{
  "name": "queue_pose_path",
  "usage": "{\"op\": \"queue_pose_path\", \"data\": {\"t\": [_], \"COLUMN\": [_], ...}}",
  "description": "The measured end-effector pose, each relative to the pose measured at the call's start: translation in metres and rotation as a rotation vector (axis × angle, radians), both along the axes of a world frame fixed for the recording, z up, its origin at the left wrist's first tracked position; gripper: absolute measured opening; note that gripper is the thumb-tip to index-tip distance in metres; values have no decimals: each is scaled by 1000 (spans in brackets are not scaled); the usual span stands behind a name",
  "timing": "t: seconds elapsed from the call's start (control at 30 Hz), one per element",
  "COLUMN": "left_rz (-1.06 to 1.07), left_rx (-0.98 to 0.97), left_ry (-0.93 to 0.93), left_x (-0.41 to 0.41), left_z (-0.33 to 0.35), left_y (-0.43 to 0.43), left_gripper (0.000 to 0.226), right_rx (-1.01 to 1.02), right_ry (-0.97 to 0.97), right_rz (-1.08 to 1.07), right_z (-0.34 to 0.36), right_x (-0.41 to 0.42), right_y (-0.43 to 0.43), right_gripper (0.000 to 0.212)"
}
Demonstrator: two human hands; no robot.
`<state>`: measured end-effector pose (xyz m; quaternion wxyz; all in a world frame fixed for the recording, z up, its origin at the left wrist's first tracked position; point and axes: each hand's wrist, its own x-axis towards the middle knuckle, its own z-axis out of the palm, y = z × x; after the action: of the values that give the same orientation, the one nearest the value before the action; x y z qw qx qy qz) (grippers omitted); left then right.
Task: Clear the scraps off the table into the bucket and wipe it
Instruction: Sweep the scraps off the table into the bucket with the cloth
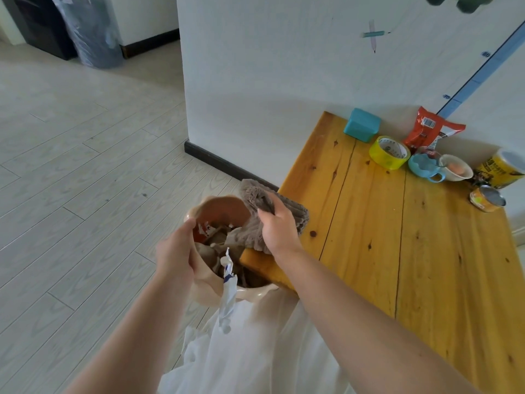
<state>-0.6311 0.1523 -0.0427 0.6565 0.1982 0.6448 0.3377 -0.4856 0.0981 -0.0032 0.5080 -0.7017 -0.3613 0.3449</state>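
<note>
Right hand (277, 227) grips grey cloth (257, 200) at worktop (397, 251) corner; bucket (216, 206) just left, below edge; left hand (177, 251) clamps its rim.

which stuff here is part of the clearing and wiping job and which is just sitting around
In use: bucket held by left hand; grey cloth in right hand; paper scraps in the bucket; wooden table.

Lying about: teal box, tape roll, snack bag, blue cup, bowl, two cans.
</note>
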Motion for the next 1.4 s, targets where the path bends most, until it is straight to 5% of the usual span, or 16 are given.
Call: {"op": "queue_pose_path", "data": {"t": [0.23, 0.63, 0.9, 1.07, 1.27, 1.4], "left_rz": [12, 119, 292, 330, 353, 290], "left_rx": [-14, 16, 114, 114, 112, 134], "left_ry": [9, 131, 8, -193, -270, -321], "left_x": [-15, -45, -56, -41, -6, 27], "left_z": [-3, 20, 41, 63, 97, 114], "left_y": [2, 26, 37, 41, 47, 40], "left_gripper": [43, 59, 58, 48, 22, 28], "right_rx": [168, 230, 258, 282, 175, 172], "right_ry": [142, 100, 150, 146, 334, 701], "right_rz": [-92, -49, -131, -443, -689, -720], "right_z": [21, 31, 46, 62, 55, 58], "right_x": [11, 10, 11, 14, 3, -13], "right_y": [-6, -25, -23, -30, -56, -56], "right_gripper": [34, 40, 35, 32, 37, 32]}}
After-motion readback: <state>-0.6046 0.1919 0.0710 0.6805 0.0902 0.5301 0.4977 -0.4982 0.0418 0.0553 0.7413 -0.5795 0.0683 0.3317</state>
